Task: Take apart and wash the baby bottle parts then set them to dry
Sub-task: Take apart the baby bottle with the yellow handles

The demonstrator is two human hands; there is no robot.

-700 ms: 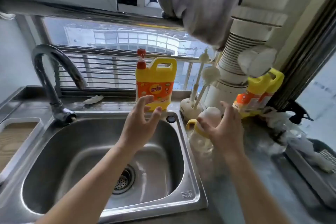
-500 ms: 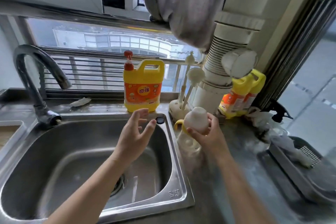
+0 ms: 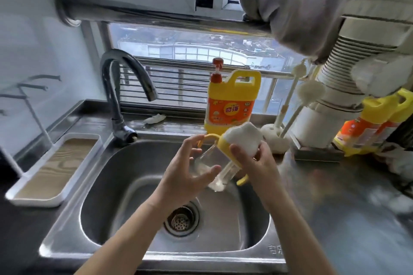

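Above the basin of the sink (image 3: 107, 185), forward of the drain (image 3: 181, 221) and to the right of the faucet (image 3: 125, 78), the baby bottle (image 3: 223, 148) is held clear of the metal, between the two hands. Its long axis runs obliquely: the white cap (image 3: 242, 137) points up and to the right, toward the counter, and the clear base (image 3: 215, 185) points down and to the left, toward the drain. The right hand (image 3: 257, 163) grasps the upper end, thumb on the yellow collar (image 3: 228, 140) and fingers round the cap. The left hand (image 3: 185, 176) cups the clear body, thumb across its front and fingers rising behind, just beside the upper yellow handle (image 3: 209, 137); how firmly it grips cannot be told. Each hand thus lies at one end of the axis, the right nearer the closure, the left nearer the base. Judged from this arrangement, disassembly has not begun: cap and collar are seated, and the opposed grips suit a pull or twist about the long axis.
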